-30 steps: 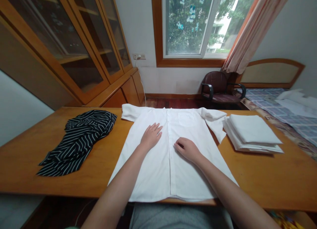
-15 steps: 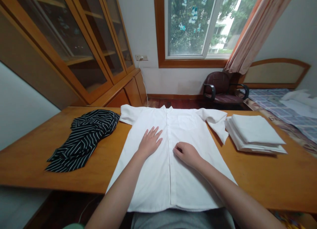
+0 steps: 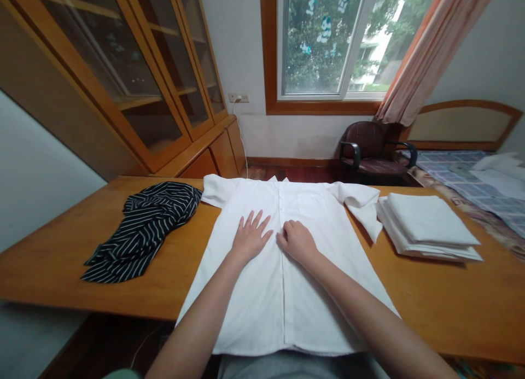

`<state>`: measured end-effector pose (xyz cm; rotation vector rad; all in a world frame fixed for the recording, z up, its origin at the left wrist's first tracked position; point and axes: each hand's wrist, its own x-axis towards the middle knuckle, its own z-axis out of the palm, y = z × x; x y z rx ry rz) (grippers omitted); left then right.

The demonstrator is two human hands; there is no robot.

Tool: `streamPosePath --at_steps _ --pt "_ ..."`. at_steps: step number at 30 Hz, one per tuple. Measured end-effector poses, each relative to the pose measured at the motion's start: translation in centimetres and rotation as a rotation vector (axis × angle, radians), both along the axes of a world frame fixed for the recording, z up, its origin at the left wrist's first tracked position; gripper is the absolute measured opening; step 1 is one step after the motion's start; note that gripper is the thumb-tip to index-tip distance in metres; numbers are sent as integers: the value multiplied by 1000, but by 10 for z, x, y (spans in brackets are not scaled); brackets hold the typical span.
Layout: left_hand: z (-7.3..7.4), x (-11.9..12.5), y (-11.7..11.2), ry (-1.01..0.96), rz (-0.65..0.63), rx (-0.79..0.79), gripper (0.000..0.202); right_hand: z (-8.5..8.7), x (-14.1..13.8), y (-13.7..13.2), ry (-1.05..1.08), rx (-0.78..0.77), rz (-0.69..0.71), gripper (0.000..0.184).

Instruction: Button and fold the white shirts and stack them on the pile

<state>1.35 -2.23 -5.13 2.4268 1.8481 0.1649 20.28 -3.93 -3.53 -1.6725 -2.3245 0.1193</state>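
A white short-sleeved shirt [image 3: 324, 291] lies spread face up on the wooden table [image 3: 451, 297], its hem hanging over the near edge. My left hand [image 3: 249, 238] rests flat on the shirt's left front, fingers stretched out. My right hand [image 3: 297, 240] sits right beside it on the button placket, fingers curled and pinched on the cloth there. The two hands nearly touch.
A crumpled black-and-white striped garment [image 3: 145, 226] lies at the table's left. A stack of folded white cloths [image 3: 429, 226] sits at the right. Beyond the table are a wooden glass-door cabinet [image 3: 135, 78], a dark armchair [image 3: 371, 149], a window and a bed [image 3: 479, 187].
My right hand has slid left along the shirt to the button placket, close to my left hand. The left hand has stayed flat in about the same place.
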Motion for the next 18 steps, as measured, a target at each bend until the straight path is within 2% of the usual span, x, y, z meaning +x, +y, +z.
streamPosePath --at_steps 7,12,18 --pt "8 -4 15 -39 38 -87 62 -6 6 -7 -37 102 57 31" --pt "13 6 38 -94 40 88 42 -5 6 -9 -48 86 50 25" --pt "-4 14 58 -271 -98 267 11 -1 6 -7 -63 41 58 22"
